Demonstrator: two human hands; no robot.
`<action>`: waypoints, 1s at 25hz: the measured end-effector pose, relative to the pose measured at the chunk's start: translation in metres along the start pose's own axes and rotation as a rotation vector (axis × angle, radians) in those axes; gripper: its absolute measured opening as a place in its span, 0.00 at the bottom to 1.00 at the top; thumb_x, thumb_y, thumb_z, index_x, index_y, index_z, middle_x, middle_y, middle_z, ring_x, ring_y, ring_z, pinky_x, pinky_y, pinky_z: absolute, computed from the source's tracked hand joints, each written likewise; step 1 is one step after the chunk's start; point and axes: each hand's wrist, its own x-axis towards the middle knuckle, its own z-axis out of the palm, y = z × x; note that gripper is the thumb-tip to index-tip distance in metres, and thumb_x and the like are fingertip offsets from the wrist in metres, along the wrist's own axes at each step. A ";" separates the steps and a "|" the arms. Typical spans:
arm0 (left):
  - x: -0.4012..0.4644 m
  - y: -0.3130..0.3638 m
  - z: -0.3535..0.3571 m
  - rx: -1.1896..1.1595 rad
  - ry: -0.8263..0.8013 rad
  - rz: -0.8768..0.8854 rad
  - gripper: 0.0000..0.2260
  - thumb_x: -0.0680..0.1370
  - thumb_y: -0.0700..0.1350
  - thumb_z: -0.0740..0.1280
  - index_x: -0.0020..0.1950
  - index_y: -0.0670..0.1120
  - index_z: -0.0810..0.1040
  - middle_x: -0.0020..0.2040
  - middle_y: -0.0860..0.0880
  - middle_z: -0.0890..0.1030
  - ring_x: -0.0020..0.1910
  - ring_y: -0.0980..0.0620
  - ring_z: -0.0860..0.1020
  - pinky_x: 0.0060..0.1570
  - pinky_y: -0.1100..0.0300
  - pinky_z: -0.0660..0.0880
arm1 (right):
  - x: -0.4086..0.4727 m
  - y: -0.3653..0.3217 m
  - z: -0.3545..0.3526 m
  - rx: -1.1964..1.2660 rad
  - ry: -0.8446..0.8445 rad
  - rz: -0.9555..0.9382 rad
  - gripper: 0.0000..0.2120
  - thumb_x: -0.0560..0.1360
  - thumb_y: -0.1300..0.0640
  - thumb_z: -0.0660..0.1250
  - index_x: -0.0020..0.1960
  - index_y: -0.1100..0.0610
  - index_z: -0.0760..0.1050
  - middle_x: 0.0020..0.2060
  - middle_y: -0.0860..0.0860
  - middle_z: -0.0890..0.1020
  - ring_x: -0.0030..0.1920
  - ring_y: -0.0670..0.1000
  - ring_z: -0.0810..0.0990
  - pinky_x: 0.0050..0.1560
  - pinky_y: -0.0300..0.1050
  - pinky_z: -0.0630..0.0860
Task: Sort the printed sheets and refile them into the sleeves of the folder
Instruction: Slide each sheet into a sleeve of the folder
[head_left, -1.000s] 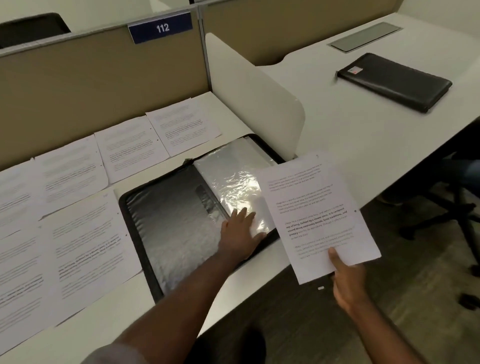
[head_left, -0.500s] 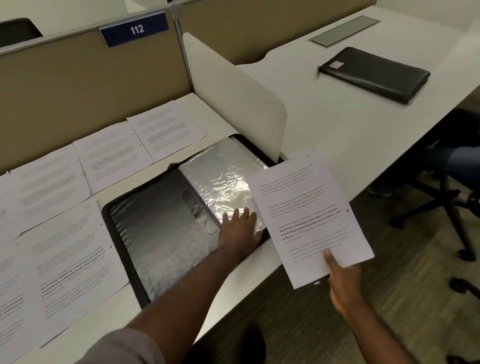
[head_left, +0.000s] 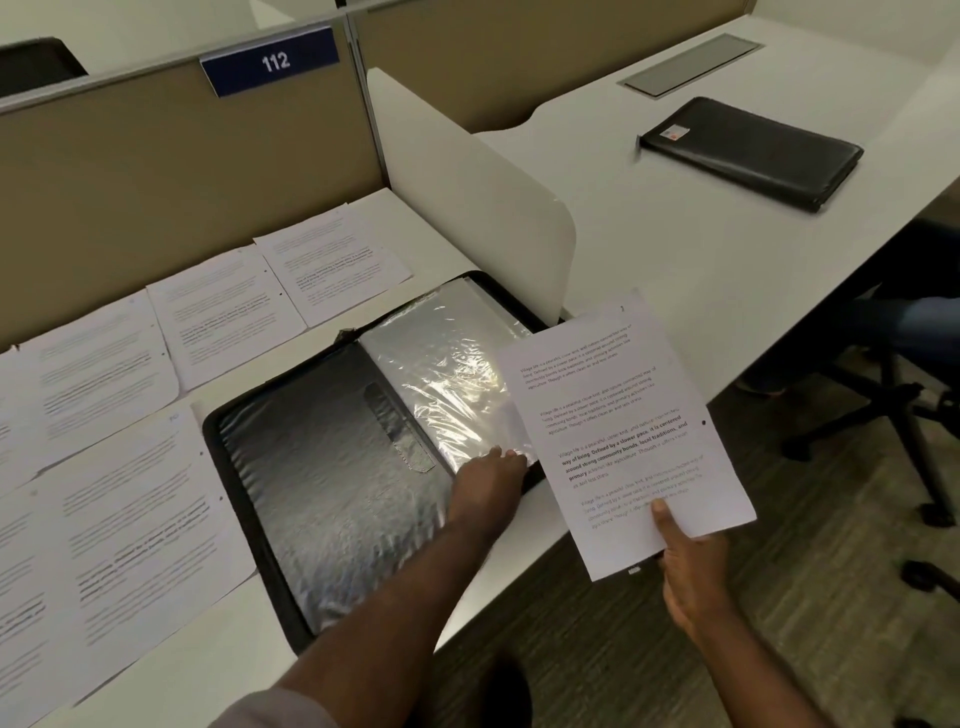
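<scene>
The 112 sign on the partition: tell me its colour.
The sign is dark blue with white numerals, seen in the head view.

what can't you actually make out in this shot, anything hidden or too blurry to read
All in the head view:
- Left hand fingertips on the clear sleeve: glare and the held sheet hide whether they have opened it.
- Right hand: only the thumb shows; the sheet hides the fingers.
- Sheets on the desk: text too blurred to read; the leftmost are cut by the frame edge.
- Closed black folder: label too small.
</scene>
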 end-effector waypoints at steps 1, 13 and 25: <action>-0.003 -0.001 -0.004 -0.004 0.009 -0.005 0.02 0.76 0.43 0.69 0.45 0.45 0.80 0.40 0.45 0.82 0.40 0.45 0.83 0.34 0.57 0.74 | 0.000 -0.001 0.001 0.000 -0.002 -0.001 0.25 0.75 0.67 0.67 0.69 0.51 0.68 0.60 0.52 0.79 0.61 0.53 0.78 0.58 0.52 0.77; -0.018 -0.029 -0.005 -0.435 0.225 -0.189 0.12 0.76 0.41 0.69 0.59 0.46 0.83 0.49 0.48 0.86 0.43 0.50 0.83 0.44 0.60 0.78 | -0.005 -0.009 0.017 0.043 -0.051 0.004 0.31 0.60 0.52 0.76 0.62 0.43 0.72 0.57 0.50 0.80 0.58 0.50 0.79 0.55 0.50 0.79; 0.002 -0.033 -0.008 -0.654 0.214 -0.271 0.08 0.81 0.45 0.65 0.55 0.43 0.79 0.52 0.47 0.79 0.52 0.47 0.77 0.49 0.68 0.67 | 0.003 -0.016 0.019 0.035 -0.028 -0.015 0.24 0.68 0.61 0.70 0.60 0.42 0.72 0.57 0.50 0.80 0.60 0.52 0.78 0.60 0.55 0.77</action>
